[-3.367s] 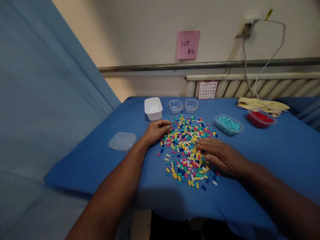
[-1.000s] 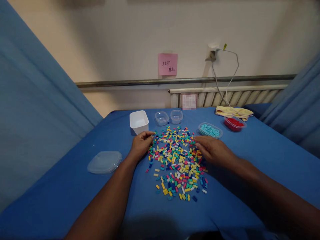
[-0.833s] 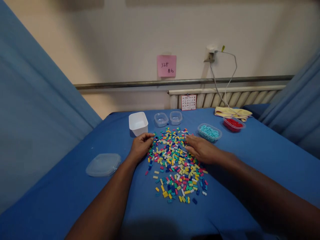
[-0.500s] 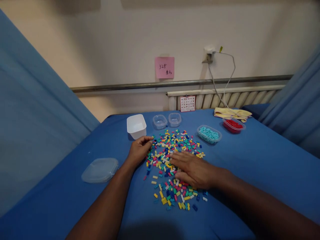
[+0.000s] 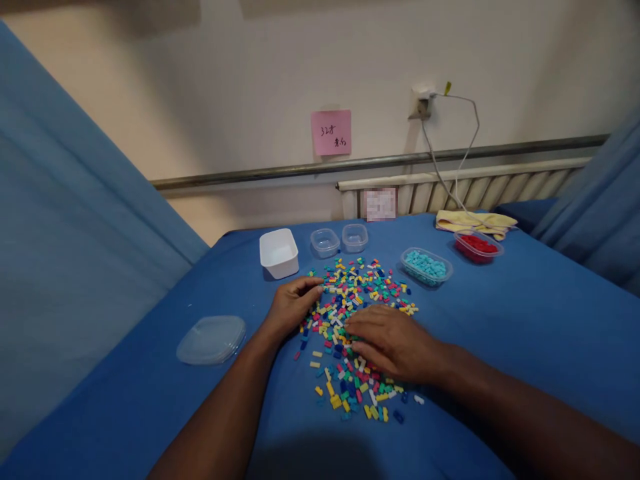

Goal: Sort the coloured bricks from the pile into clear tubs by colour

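Right palm comes down mid-spread as the left edges in

And there it is — the right hand [image 5: 393,340] has come back from the far edge of the loose bricks [image 5: 335,321] to lie palm-down across their middle, fingers stretched out and together, thumb a little apart. Whatever sits beneath that palm is hidden. The left hand [image 5: 295,303] slides slightly further in over the left edge, fingers curled towards the thumb; whether a brick is pinched there, I cannot tell. For the work, I'd judge this puts both hands right among the pieces, with the mixed colours lying unsorted between, beyond and nearer than them.

Just beyond the left hand stands the white tub [image 5: 281,269]; ahead of both hands sit two clear tubs [image 5: 325,243], with no bricks visible inside. Beyond the right hand, further right, turquoise pieces [image 5: 425,263] fill one container and red pieces [image 5: 477,245] another, a yellow cloth [image 5: 473,221] behind. Over to the left of the left forearm — clear lids [image 5: 210,340], stacked flat on the blue sheet [image 5: 480,320].
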Tool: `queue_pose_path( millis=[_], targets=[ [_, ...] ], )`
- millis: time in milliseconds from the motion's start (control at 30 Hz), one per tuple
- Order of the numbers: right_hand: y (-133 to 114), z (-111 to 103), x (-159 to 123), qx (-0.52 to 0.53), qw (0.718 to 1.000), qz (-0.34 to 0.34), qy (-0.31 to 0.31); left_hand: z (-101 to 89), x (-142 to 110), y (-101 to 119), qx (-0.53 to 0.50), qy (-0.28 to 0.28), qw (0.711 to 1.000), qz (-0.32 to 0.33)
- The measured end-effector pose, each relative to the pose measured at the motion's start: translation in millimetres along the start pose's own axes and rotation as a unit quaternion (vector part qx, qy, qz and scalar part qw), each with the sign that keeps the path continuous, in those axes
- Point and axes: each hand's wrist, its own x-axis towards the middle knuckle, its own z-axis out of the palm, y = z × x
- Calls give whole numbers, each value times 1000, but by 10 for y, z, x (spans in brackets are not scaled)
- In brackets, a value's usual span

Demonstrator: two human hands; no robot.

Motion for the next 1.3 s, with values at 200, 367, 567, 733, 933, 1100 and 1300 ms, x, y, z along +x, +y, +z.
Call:
queue_pose_path(
  millis=[200, 367, 567, 733, 933, 1100, 1300],
  targets=[
    [231, -16, -90, -16, 992, 72, 106, 42, -55, 44, -27, -9, 999, -16],
    [261, -13, -115, -15, 991, 72, 108, 49, -57, 47, -50, -15, 998, -28],
    [284, 47, -122, -29, 988, 51, 143, 54, -119, 169, -53, -43, 997, -36],
    [229, 37, -89, -39, 978, 1, 205, 228, -356, 457, -24, -167, 986, -3],
    [186, -1, -54, -41, 977, -35, 206, 394, -504, 604, 4, -218, 975, 38],
    [302, -105, -68, -81, 976, -25, 202, 356, -432, 571, 63, -189, 975, 98],
    [913, -490, -256, -210, 919, 105, 318, 284, -337, 478, 137, -92, 978, 124]
  ],
)
